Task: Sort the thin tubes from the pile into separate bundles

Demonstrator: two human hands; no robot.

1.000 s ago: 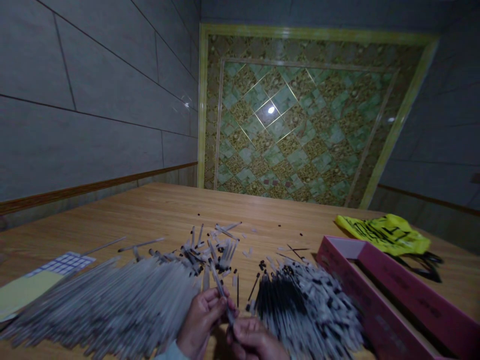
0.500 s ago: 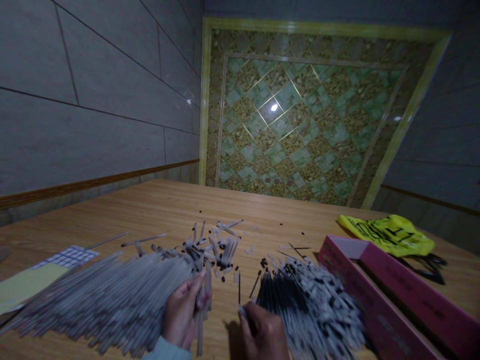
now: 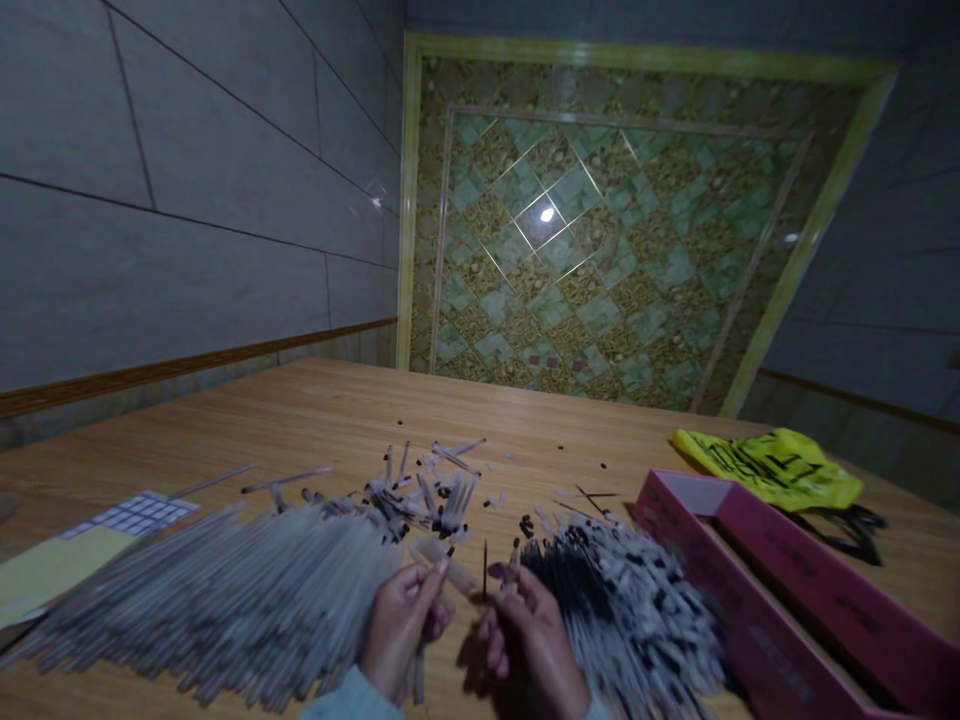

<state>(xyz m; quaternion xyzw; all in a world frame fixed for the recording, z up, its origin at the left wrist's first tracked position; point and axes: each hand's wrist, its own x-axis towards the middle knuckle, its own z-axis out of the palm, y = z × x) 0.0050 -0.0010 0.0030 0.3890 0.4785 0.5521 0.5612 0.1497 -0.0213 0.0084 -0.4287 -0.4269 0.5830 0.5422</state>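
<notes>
My left hand (image 3: 409,625) is closed around blurred translucent pen barrels (image 3: 450,568); a small black end shows at its fingertips. Close beside it, my right hand (image 3: 532,625) pinches a thin pen part with a dark tip (image 3: 515,548), mostly hidden by the fingers. A large pile of clear pen barrels (image 3: 225,600) lies left of my left hand. To the right of my right hand is a pile of thin dark-ended refills (image 3: 570,580), bordered by whitish pieces with black ends (image 3: 652,590). One thin dark stick (image 3: 485,570) shows between the hands.
Short clear pieces and black bits (image 3: 427,495) are scattered beyond the hands. At right stand a pink open box (image 3: 750,600) and a yellow bag (image 3: 772,465). A yellow-green sheet (image 3: 60,570) lies at left on the wooden table (image 3: 337,400). Tiled walls enclose it.
My left hand has moved right, and the barrels in it have tilted. My right hand has turned and lifted, its fingers now pinching a dark-tipped piece. The hands are closer together.
</notes>
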